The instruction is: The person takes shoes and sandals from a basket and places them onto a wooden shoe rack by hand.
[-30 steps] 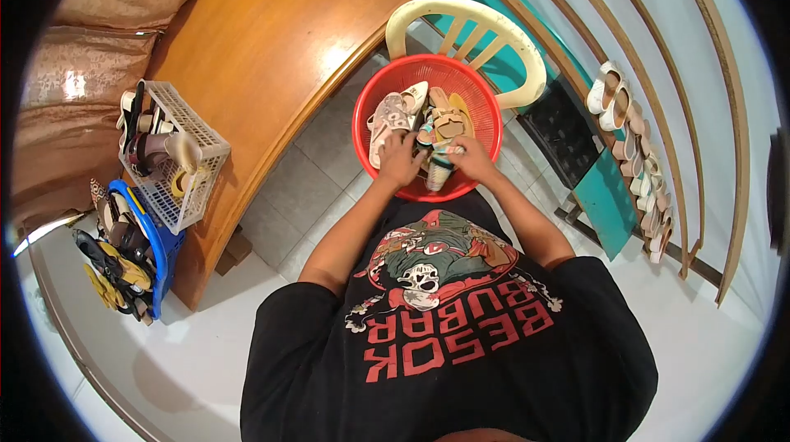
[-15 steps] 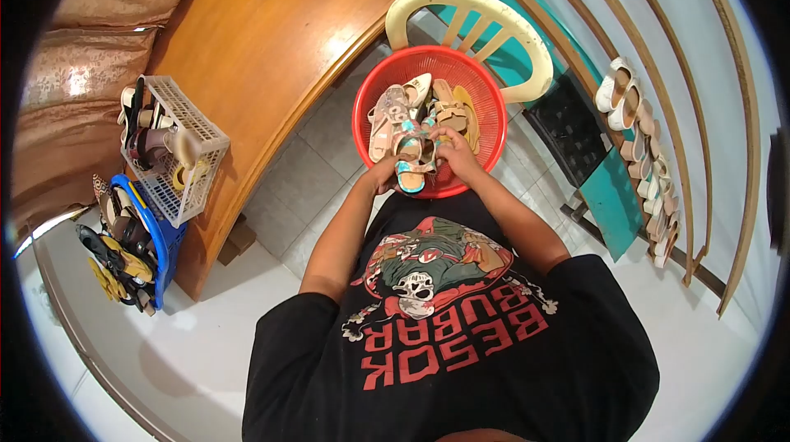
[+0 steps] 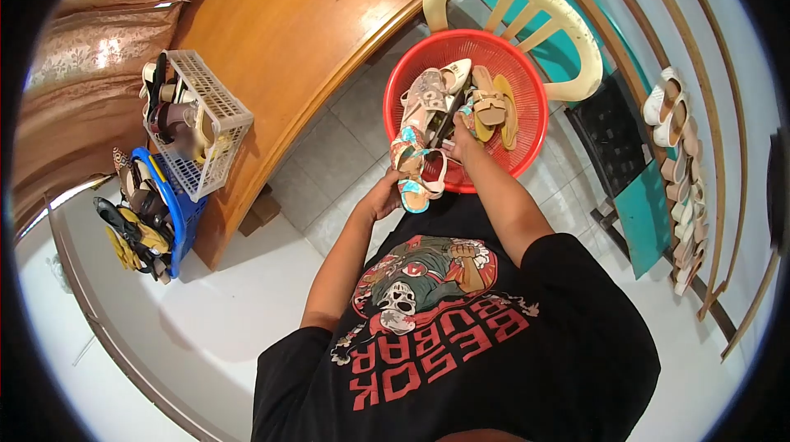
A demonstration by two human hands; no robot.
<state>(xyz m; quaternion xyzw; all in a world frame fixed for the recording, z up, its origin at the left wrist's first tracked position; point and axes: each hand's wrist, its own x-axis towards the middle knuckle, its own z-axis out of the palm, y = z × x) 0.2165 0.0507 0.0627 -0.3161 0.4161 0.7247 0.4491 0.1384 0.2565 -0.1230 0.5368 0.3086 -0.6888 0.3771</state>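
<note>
My left hand (image 3: 383, 193) is closed on the heel end of a sandal (image 3: 414, 203) with turquoise floral straps and a tan insole, held over the near rim of a red plastic basket (image 3: 397, 72). Inside the basket, my right hand (image 3: 463, 144) is closed around a second turquoise-patterned sandal (image 3: 468, 115), tilted on its side with a dark sole showing. My fingers hide part of it. Beside it lie a tan-strapped sandal (image 3: 490, 106) and a yellow shoe (image 3: 509, 117). A pale decorated shoe (image 3: 427, 92) and a white pointed shoe (image 3: 457, 74) lie on the left.
The basket rests on a cream plastic chair (image 3: 586, 55). A wooden table (image 3: 304, 22) stands to the left. Past its edge are a white crate (image 3: 226, 117) and a blue basket (image 3: 186, 216), both holding shoes. Several shoes line a wooden rack (image 3: 691, 170) on the right.
The two turquoise sandals have come apart: my left hand keeps one at the near rim, while my right hand has moved deeper into the basket with the other. The view has shifted.
</note>
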